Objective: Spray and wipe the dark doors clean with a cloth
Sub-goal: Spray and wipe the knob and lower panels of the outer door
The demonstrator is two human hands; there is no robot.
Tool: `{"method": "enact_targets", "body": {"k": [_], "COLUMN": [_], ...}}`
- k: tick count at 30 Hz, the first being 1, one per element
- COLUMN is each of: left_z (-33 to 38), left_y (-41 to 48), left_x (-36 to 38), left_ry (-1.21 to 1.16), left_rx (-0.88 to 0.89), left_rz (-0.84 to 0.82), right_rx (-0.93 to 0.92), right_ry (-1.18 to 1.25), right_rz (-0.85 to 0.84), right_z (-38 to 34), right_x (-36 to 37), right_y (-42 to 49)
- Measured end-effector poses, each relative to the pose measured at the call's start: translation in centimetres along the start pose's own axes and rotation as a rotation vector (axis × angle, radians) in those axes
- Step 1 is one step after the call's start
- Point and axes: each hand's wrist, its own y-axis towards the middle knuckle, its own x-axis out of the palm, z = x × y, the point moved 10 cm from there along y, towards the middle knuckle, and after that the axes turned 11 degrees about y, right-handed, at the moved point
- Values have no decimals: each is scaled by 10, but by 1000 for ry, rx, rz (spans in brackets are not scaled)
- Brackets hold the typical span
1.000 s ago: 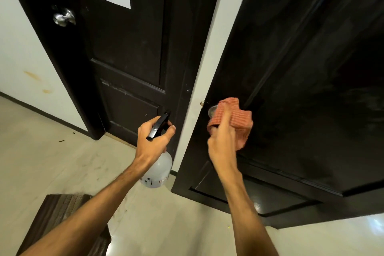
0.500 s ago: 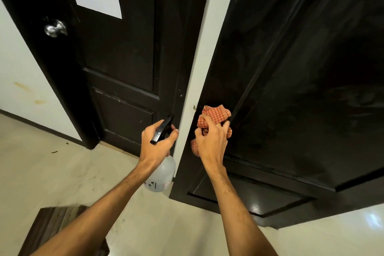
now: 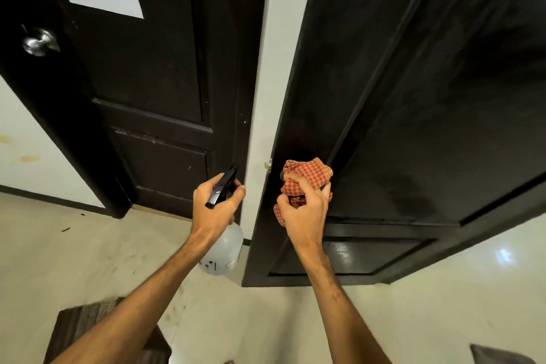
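— We are standing on a pale floor [image 3: 88, 260], facing two dark doors: the left door [image 3: 153, 68] and the right door [image 3: 413, 97].
— Our right hand [image 3: 304, 216] is gripping the cloth [image 3: 307, 171], bunching it against the right door near its edge.
— We are judging this as wiping. Pressing firmly and turning to a fresh fold should be lifting more grime.
— Our left hand [image 3: 214, 207] is curling round the neck of the bottle [image 3: 223, 248], holding it low between the doors.
— The bottle is looking clear, but we are not managing to tell how full it is.
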Motion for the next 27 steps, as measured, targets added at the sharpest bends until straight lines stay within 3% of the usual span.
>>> {"method": "enact_targets", "body": {"k": [10, 15, 27], "left_z": [7, 28, 47], "left_y": [-74, -136, -240], "left_x": [10, 19, 73], "left_ry": [4, -6, 1], "left_rx": [48, 103, 235], "left_rz": [-117, -225, -513], "right_rx": [-14, -27, 130], "right_ry": [88, 65, 71], "right_rz": [54, 235, 584], "right_z": [-9, -24, -26], "right_x": [-71, -123, -243], "right_y": [-107, -168, -287]}}
